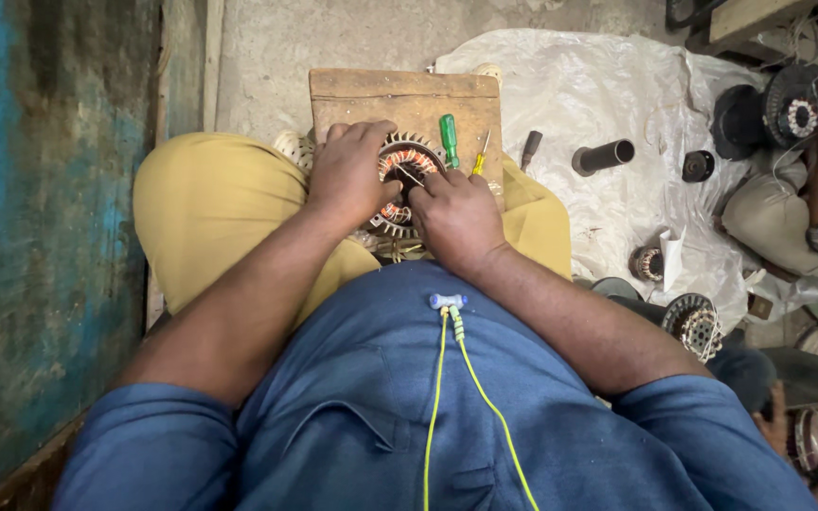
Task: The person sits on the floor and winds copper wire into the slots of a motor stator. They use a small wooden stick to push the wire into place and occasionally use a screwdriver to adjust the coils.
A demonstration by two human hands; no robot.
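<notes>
Hands are working close together: left hand [350, 175] is gripping the motor coil [403, 180] steady while right hand [456, 216] is pinching its wire [410, 175].

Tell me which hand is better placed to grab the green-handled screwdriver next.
Probably the right hand: it lies just below the green-handled screwdriver on the wooden board. The left hand is spread over the wound stator, apparently steadying it.

Both hands [409, 194] hide much of the stator [407, 161] (lower half).

A round copper-wound motor stator [407, 175] (partly hidden, seemingly flat) lies on the lap.
</notes>
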